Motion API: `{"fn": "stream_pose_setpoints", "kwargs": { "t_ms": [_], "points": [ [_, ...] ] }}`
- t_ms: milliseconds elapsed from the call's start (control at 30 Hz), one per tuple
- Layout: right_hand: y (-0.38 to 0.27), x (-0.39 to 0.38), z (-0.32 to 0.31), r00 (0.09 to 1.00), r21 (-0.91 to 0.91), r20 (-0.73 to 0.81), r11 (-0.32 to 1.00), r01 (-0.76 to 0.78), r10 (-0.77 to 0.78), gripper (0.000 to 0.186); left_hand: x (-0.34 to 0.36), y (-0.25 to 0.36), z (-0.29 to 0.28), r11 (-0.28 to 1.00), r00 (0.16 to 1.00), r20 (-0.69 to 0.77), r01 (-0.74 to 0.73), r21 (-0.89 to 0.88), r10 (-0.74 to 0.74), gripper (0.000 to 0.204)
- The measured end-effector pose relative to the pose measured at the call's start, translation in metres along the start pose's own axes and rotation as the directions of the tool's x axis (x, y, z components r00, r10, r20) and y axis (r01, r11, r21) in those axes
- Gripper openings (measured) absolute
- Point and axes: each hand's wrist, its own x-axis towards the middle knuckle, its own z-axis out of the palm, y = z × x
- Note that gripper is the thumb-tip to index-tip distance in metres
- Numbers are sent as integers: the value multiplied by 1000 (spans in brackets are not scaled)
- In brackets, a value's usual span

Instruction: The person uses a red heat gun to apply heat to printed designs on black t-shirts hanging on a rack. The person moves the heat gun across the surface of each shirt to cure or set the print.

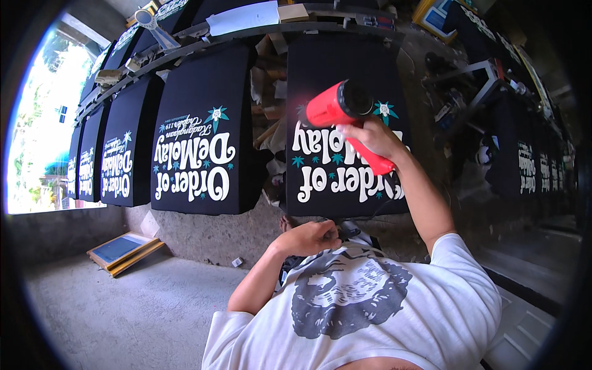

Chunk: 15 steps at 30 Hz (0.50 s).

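My right hand (370, 137) grips the red heat gun (327, 105) with its black end, held over a black printed shirt (342, 61) that lies stretched on a board in front of me. The shirt carries white lettering and teal leaf shapes. My left hand (311, 237) is down at my waist below that board's near edge, fingers curled; whatever it may hold is hidden. A dark cord (382, 202) runs near the shirt's lower edge.
More printed black shirts on boards (200, 80) line the left, with others (521, 142) at right. A metal rail (336, 26) behind holds a pale sheet (243, 18). Wooden-framed screens (126, 250) rest low at left, by a bright opening (40, 98).
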Motion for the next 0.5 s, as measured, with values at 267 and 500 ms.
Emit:
{"fn": "stream_pose_setpoints", "kwargs": {
  "t_ms": [267,500],
  "points": [
    [0,-57,5,961,-122,247,988,-93,121,41,-16,-16,-9,999,999,-6,-51,-13,51,38],
    [-20,-122,-9,931,-94,317,983,-160,182,37,-29,-13,-30,995,997,49,69,-68,-66,35]
  ]
}}
